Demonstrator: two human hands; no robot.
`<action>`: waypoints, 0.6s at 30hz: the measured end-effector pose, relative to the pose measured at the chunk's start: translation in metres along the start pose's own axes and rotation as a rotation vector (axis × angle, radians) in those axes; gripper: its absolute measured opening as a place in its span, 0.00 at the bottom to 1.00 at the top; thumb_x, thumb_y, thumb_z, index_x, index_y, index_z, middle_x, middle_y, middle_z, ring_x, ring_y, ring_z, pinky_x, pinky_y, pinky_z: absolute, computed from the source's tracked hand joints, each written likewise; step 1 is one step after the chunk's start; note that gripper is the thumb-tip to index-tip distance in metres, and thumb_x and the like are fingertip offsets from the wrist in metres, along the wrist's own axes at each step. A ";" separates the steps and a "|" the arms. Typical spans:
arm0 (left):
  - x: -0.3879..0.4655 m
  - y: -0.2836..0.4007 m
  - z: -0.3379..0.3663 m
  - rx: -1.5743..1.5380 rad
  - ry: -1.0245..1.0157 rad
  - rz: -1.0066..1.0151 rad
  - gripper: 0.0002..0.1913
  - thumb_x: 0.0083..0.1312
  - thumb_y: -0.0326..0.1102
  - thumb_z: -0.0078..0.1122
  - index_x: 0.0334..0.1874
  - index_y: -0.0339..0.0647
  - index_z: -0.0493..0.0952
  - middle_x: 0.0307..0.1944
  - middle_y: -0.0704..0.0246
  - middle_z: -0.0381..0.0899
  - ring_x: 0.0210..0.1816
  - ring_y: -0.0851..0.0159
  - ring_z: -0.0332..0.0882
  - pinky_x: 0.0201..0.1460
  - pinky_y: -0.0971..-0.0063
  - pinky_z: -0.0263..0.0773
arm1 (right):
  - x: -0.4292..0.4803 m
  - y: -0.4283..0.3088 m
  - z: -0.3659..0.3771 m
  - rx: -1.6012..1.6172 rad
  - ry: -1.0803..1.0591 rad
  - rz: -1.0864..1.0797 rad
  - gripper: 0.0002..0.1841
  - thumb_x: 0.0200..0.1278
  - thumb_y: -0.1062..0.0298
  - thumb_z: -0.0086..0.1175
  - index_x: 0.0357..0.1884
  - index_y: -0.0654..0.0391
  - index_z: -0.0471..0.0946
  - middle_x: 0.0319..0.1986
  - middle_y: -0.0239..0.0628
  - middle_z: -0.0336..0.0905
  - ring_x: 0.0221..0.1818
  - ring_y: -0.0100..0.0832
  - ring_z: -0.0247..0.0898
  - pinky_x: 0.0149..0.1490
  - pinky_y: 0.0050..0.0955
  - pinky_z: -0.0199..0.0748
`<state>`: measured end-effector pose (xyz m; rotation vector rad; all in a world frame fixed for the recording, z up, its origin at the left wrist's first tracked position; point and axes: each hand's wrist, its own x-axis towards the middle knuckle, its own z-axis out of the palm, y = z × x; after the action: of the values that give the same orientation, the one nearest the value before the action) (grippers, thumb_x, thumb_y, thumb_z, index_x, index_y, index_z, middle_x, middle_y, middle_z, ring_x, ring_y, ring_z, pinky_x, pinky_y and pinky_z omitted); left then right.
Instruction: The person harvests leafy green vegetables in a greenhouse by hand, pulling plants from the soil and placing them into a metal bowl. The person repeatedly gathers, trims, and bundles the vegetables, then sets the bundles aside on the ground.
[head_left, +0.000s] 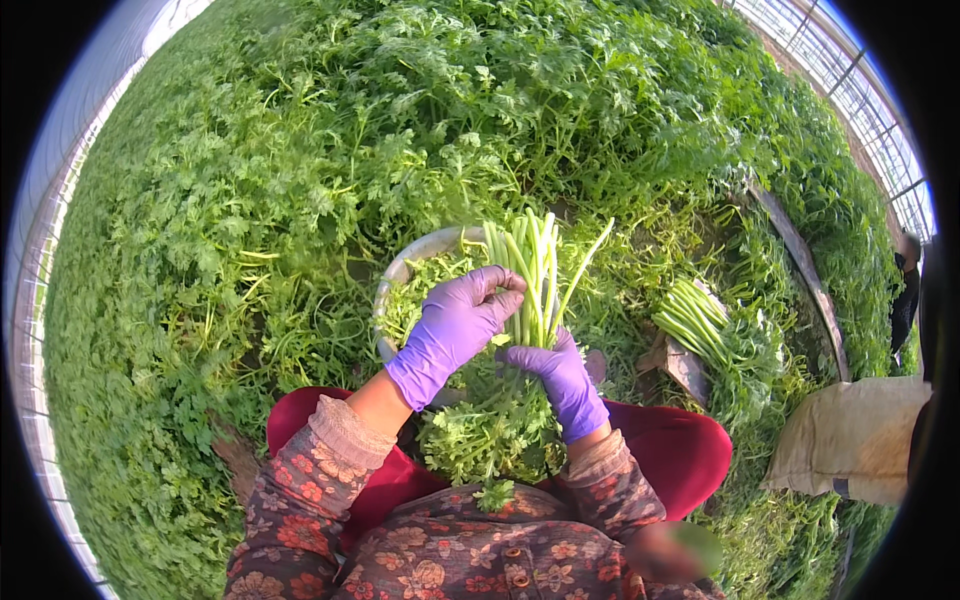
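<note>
My right hand (559, 375), in a purple glove, is closed round a bunch of leafy green stalks (534, 292). The pale cut ends point up and away from me, and the leaves hang down over my lap. One stalk leans out to the right of the rest. My left hand (469, 315), gloved alike, is at the left side of the bunch with thumb and fingertips pinched together; whether something small is between them cannot be told. Behind the left hand stands a round tub (397, 277) with loose greens inside.
A second bunch of cut stalks (694, 319) lies at the right by a wooden piece (686, 367). Beyond it are a long narrow board (806, 266) and a pale sack (847, 439). Dense leafy plants (450, 112) surround me. Another person (905, 300) is at the far right.
</note>
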<state>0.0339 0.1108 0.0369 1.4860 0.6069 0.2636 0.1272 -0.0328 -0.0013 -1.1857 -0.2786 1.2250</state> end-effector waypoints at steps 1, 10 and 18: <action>0.000 0.001 0.001 -0.226 -0.024 -0.085 0.10 0.67 0.32 0.60 0.49 0.42 0.78 0.29 0.78 0.77 0.25 0.81 0.70 0.20 0.89 0.65 | 0.000 0.001 0.001 -0.036 0.010 -0.007 0.18 0.53 0.76 0.65 0.48 0.59 0.79 0.35 0.32 0.82 0.36 0.25 0.77 0.44 0.25 0.76; 0.004 0.004 -0.006 -0.303 -0.007 -0.275 0.06 0.64 0.30 0.61 0.39 0.35 0.75 0.19 0.73 0.73 0.14 0.78 0.66 0.13 0.87 0.59 | 0.009 0.020 0.004 -0.327 0.077 -0.092 0.24 0.56 0.78 0.61 0.57 0.59 0.73 0.43 0.31 0.81 0.43 0.21 0.74 0.49 0.22 0.72; -0.009 -0.002 0.008 -0.290 0.115 -0.129 0.04 0.64 0.30 0.59 0.35 0.38 0.74 0.21 0.72 0.74 0.15 0.77 0.67 0.13 0.86 0.59 | 0.014 0.021 0.000 -0.344 0.102 -0.051 0.28 0.55 0.77 0.62 0.61 0.59 0.71 0.46 0.34 0.81 0.46 0.22 0.74 0.52 0.23 0.71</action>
<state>0.0301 0.0988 0.0369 1.1542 0.7221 0.3241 0.1206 -0.0235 -0.0242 -1.5228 -0.4530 1.0952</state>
